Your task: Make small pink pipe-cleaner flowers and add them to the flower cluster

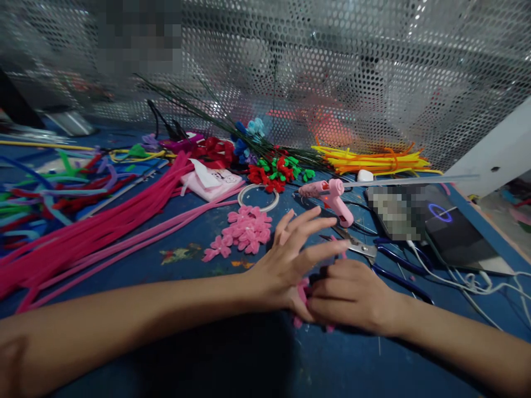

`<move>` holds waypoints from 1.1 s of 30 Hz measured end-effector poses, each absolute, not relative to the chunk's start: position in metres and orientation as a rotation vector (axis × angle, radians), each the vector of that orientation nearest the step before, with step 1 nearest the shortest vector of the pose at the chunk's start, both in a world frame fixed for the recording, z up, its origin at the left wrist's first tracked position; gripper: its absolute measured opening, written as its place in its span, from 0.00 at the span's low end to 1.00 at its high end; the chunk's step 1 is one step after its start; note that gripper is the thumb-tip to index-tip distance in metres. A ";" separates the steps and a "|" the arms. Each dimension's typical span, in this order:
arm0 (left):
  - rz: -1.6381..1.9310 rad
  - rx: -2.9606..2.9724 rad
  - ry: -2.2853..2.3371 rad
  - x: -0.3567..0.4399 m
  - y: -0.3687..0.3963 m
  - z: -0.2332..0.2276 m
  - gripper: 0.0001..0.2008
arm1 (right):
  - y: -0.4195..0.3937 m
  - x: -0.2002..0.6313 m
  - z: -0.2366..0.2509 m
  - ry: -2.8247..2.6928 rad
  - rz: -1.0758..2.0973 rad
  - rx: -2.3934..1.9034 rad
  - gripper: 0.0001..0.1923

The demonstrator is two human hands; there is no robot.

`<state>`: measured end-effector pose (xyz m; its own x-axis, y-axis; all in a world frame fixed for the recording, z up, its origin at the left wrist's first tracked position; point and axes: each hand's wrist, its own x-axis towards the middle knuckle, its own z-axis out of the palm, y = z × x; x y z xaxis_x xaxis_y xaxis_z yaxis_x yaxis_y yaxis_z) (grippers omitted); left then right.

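My right hand (pixel 357 296) is closed, its fingers curled around a pink pipe-cleaner piece (pixel 305 288). Bits of pink fuzz stick out above and below the fist; most of the piece is hidden. Against it, my left hand (pixel 292 251) has its fingers spread wide, the thumb touching the pink piece and the right fingers. Just beyond the left wrist lies a cluster of pink pipe-cleaner flowers (pixel 244 229). A pink glue gun (pixel 332 199) with a long clear stick rests past my fingertips, its small light glowing. Blue-handled scissors (pixel 373 254) lie behind my right hand.
Magenta pipe cleaners (pixel 124 204) stretch across the left, beside mixed coloured ones (pixel 37 193). A white ring (pixel 259 190), a tissue pack (pixel 211 182), red-green flowers (pixel 276 172) and yellow pipe cleaners (pixel 373 160) line the back. A tablet (pixel 460 226) and white cable (pixel 452 279) occupy the right.
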<state>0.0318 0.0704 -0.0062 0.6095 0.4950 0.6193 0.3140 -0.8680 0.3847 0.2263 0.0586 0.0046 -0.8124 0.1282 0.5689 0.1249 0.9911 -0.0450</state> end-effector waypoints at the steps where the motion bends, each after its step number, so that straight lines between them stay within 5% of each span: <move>1: 1.155 2.501 0.736 0.032 0.071 -0.004 0.46 | 0.058 0.228 0.004 -2.460 0.053 -0.283 0.06; 10: 1.149 1.862 1.028 0.035 0.075 0.005 0.08 | 0.067 0.230 0.009 -2.048 0.631 -0.781 0.11; 22: 1.085 2.130 0.903 0.033 0.071 0.006 0.04 | 0.064 0.232 0.006 -1.986 0.643 -0.921 0.01; 26: 1.017 1.783 0.878 0.035 0.072 0.005 0.16 | 0.064 0.231 0.006 -2.056 0.643 -0.820 0.02; 33: 0.894 1.673 0.939 0.038 0.075 0.008 0.07 | 0.066 0.230 0.002 -2.224 0.594 -0.897 0.06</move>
<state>0.0376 0.0750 0.0077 0.4304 0.8936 0.1278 0.1714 -0.2199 0.9603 0.2302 0.0662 0.0015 -0.5483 0.7323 0.4038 0.4337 0.6619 -0.6114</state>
